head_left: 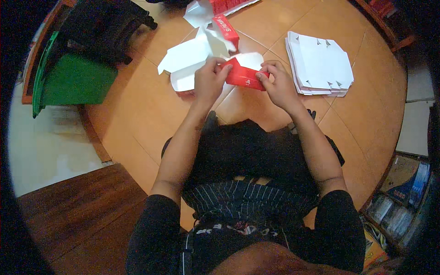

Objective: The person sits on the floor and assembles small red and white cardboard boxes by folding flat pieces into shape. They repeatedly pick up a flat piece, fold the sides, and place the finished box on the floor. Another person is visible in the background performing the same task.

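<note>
Left hand [208, 80] and right hand [277, 82] each keep a pinching grip on one end of a red carton [243, 75], held above the tiled floor [151, 114]; uneven pulling may tear a flap or crease it crooked, near the flat stack [321, 64]

Red and white cardboard boxes, folded and flat, on an orange tiled floor

A red folded cardboard carton with white inner flaps [242, 73] sits centre, pinched by the left hand [208, 81] at its 9 o'clock end and the right hand [277, 85] at 3 o'clock. At 10 o'clock lies an opened white cardboard box blank [185, 62]; at 12 o'clock, a red-faced half-folded carton [224, 26]. At 3 o'clock, apart, rests a stack of flat white die-cut blanks [319, 64]. At 4 o'clock, far off, dim coloured packages on a shelf [403, 192].
</note>
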{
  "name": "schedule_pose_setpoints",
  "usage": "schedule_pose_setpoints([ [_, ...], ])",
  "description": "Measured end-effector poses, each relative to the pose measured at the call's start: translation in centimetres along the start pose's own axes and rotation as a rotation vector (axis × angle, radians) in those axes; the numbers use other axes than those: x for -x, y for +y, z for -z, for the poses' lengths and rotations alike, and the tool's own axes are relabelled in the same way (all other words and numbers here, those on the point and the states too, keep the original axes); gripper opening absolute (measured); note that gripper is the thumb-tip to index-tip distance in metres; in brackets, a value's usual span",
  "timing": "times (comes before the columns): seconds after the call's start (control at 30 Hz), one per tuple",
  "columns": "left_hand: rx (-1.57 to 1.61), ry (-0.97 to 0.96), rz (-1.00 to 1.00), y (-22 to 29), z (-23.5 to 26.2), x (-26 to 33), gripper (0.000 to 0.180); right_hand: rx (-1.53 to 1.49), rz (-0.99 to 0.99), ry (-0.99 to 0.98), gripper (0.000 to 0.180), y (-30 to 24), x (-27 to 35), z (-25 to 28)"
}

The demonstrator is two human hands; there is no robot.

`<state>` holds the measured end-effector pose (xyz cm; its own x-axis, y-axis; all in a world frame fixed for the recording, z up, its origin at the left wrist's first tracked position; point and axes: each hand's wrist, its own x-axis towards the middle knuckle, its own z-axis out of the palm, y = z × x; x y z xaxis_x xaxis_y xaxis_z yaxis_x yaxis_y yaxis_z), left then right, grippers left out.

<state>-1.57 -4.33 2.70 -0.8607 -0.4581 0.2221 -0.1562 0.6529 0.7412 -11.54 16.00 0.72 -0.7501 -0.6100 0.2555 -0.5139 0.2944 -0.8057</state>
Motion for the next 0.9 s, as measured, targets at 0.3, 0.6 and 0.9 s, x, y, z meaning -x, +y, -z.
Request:
schedule_pose_setpoints([
  [0.3,0.071,-0.165,-0.286,-1.2,-1.9,0.7,0.022,0.039,0.061,0.117,0.019,-0.2,0.3,-0.7],
  [0.6,0.431,0.255,0.065,0.0,-4.7,1.4,0.054,0.134,0.25,0.072,0.018,-1.0,1.6,-3.1],
  [0.9,0.709,-0.007,0.253,-3.8,-2.1,-0.8,0.037,-0.347,-0.302,0.474,0.047,1.9,-1.3,-0.9],
])
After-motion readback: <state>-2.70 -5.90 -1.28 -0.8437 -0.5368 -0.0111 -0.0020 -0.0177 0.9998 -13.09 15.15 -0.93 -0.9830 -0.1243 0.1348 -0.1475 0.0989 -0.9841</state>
